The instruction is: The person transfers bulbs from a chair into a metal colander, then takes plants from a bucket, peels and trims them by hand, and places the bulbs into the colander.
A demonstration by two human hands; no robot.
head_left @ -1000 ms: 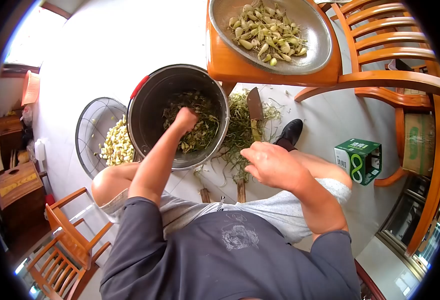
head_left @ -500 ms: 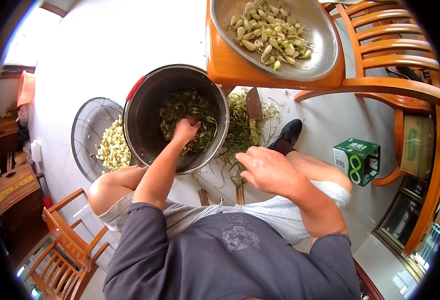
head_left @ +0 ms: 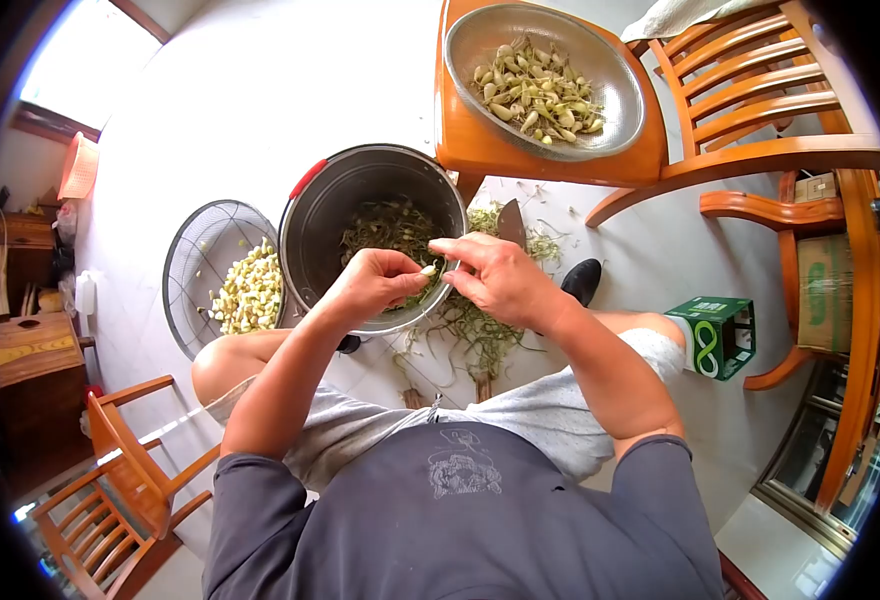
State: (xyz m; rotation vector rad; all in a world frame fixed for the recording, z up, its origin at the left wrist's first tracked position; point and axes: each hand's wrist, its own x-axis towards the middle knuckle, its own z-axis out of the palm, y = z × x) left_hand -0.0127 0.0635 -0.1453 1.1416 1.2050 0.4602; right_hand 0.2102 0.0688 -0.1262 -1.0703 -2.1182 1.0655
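Floor: pale glossy tiles (head_left: 705, 250) spread around your bent knees.
Chair: an orange-brown wooden slatted chair (head_left: 470, 145) stands ahead, to your right.
Pot: a deep, round, dark grey metal pot (head_left: 310, 235) with a red handle grip sits before you, tangled green-brown stalks (head_left: 385, 225) inside.
Colander: a wide, silver, perforated metal colander (head_left: 620, 100) rests on the chair seat, bearing heaped pale green-white bulbs (head_left: 535, 90).
Basket: a round, dark wire-mesh basket (head_left: 188, 265) lies just left of your pot, holding cream-coloured pieces (head_left: 250, 290).
Trimmings: stringy green trimmings (head_left: 485, 335) are strewn on the floor, right of the pot.
Carton: a green-and-white cardboard carton (head_left: 715, 335) stands beside your right knee.
Knife: a dark, broad-bladed knife (head_left: 511, 220) shows just beyond your right hand (head_left: 500, 275).
Right fingers: curled close to the bulb; whether they grip anything, you cannot tell.
Left fingers: your left hand (head_left: 370, 280) pinches the bulb between thumb and fingertip.
Bulb: 1 small whitish bulb (head_left: 428, 270), between your 2 hands, above the pot's near side.
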